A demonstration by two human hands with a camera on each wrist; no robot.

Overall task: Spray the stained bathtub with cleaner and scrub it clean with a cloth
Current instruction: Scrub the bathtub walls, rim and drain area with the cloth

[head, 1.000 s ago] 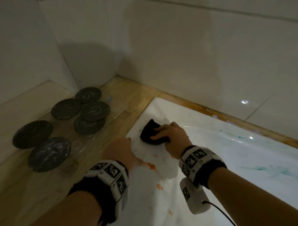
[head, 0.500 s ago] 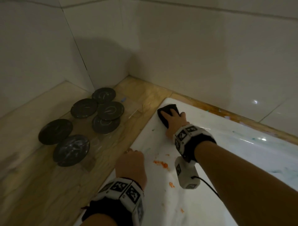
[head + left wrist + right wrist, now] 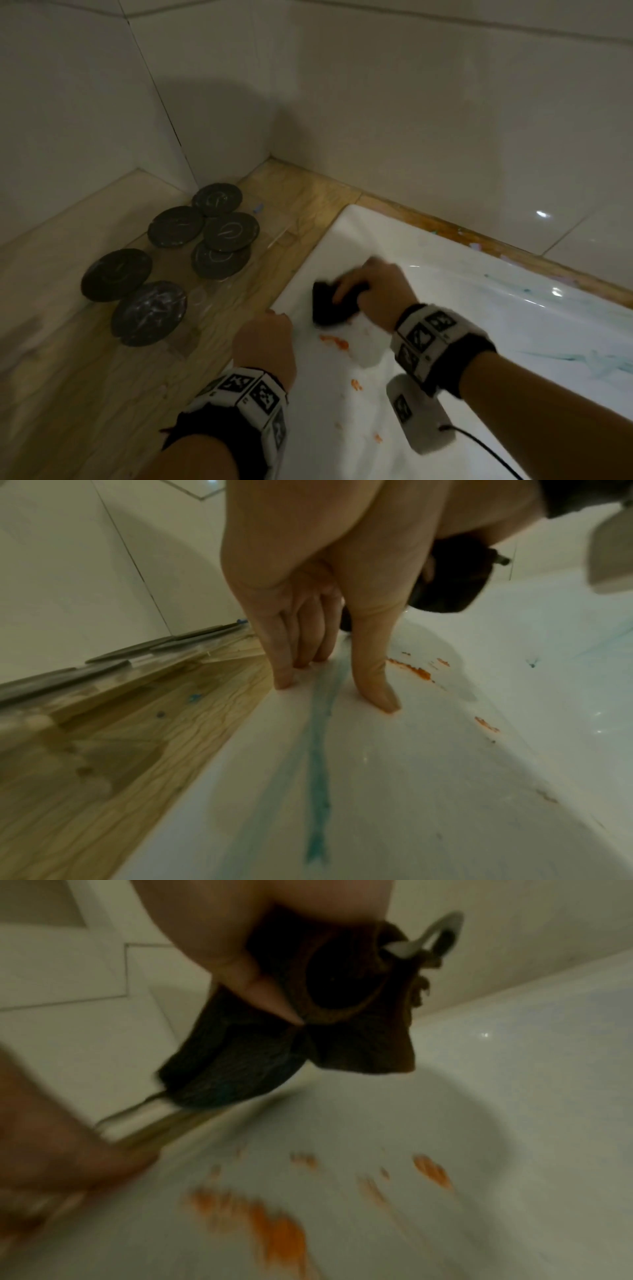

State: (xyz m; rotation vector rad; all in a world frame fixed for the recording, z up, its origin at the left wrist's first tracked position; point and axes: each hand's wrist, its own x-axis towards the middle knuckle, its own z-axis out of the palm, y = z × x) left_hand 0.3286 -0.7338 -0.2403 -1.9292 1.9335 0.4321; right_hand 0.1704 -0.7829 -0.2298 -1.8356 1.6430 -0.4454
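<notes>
Right hand: the right hand grips the dark cloth, fingers curled over its top, thumb pinching a fold. Hand and cloth are motion-blurred in the head view.

Cloth: bunched, pressed on the flat white rim of the bathtub near the tub's corner; its lower edge sits just above the nearest orange stain as seen in the head view. In the right wrist view a small pale loop tag sticks out of the folds.

Left hand: the left hand holds nothing. Its straight fingers and thumb press tips-down on the tub rim, at the rim's outer edge next to the wooden ledge.

Stains, orange: several orange stains on the tub rim between the two hands and trailing toward the camera; smeared ones fill the lower part of the right wrist view.

Stains, teal: a teal streak runs along the tub rim between the left fingers and thumb. Fainter teal smears lie inside the tub basin, right of the right forearm.

Ledge: six dark round discs lie on the ledge left of the tub, some overlapping, near the tiled wall corner.

Spray cleaner: no bottle identifiable in any view.
</notes>
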